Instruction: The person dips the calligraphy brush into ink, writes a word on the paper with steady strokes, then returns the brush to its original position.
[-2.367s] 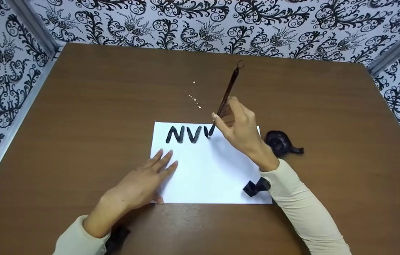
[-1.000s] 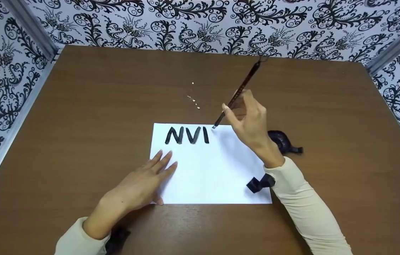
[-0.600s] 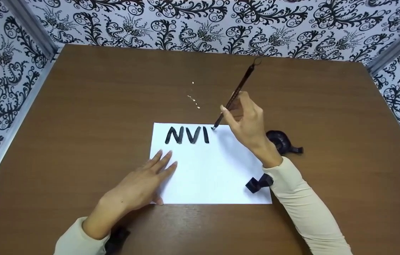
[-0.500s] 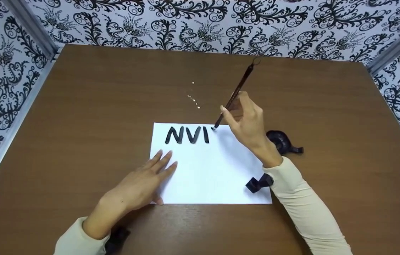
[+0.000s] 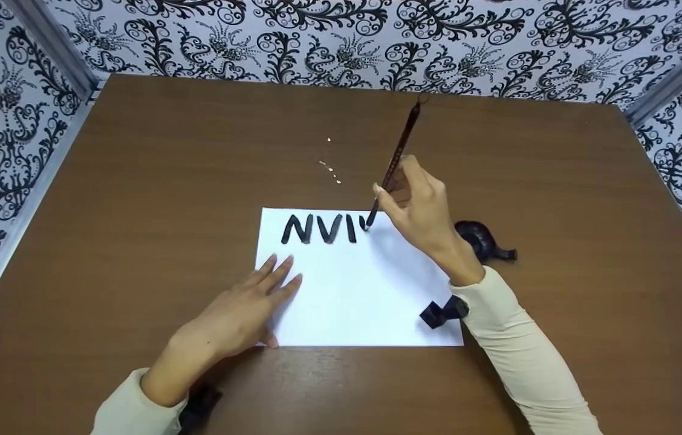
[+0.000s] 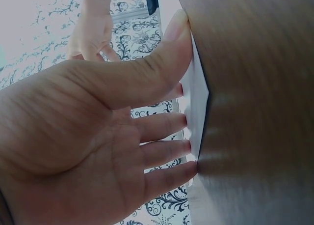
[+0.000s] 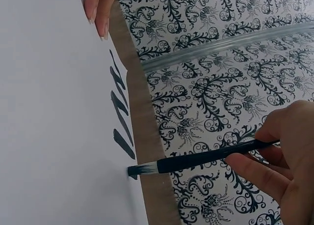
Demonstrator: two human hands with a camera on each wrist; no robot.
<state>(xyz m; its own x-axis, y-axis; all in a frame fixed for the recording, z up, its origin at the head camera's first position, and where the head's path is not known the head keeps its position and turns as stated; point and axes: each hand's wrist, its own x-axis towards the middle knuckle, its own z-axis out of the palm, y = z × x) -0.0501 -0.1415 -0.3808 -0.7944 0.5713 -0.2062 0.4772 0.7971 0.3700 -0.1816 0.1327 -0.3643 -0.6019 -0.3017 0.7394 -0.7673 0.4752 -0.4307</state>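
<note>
In the head view a white sheet of paper [image 5: 347, 290] lies on the brown table, with bold black strokes [image 5: 330, 229] along its top edge. My right hand [image 5: 422, 211] pinches a dark paintbrush [image 5: 398, 148] with a loop at its upper end. The brush's inked bristles [image 7: 142, 170] touch the paper just right of the last full stroke. Fingers spread, my left hand [image 5: 238, 311] rests flat on the paper's lower left part. From the left wrist view, the thumb and fingertips of the left hand [image 6: 113, 136] press at the sheet's edge.
A small black dish [image 5: 479, 240] with a short handle stands right of the paper, partly behind the right wrist. Small pale specks [image 5: 332, 171] dot the table [image 5: 196, 151] beyond the sheet. Black wrist cameras are strapped on both arms. Patterned walls [image 5: 341, 48] border the table.
Over these frames the brush leaves the third letter's slanted stroke, lifts to the top right of it, then comes down, leaving a short new black mark. The left hand stays put.
</note>
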